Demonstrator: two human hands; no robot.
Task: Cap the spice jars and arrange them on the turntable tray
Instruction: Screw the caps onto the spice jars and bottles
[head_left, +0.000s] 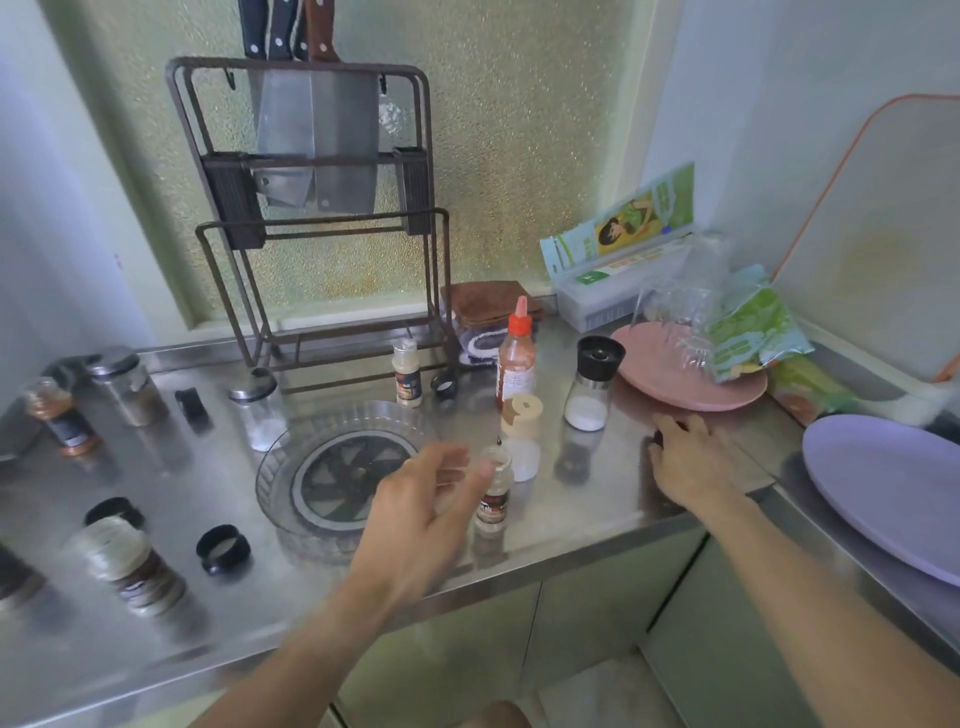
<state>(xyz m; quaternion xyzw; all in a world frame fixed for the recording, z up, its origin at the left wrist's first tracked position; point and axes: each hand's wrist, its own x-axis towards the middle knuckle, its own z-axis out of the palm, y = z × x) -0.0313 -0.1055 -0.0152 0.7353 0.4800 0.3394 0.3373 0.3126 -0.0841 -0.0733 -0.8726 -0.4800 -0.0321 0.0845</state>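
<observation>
1. Left hand (415, 499), blurred, fingers spread and holding nothing, hovers beside an uncapped spice jar (493, 493).
2. Right hand (691, 457) lies flat on the counter (597, 499), at three o'clock from the turntable tray (291, 457).
3. Loose black caps (223, 548) lie at eight o'clock.

Head view, down onto counter (597, 499)

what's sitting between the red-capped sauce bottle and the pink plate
In the head view, one thing: a clear grinder with a black top, white grains inside, standing on the steel counter between the sauce bottle and the pink plate.
</observation>
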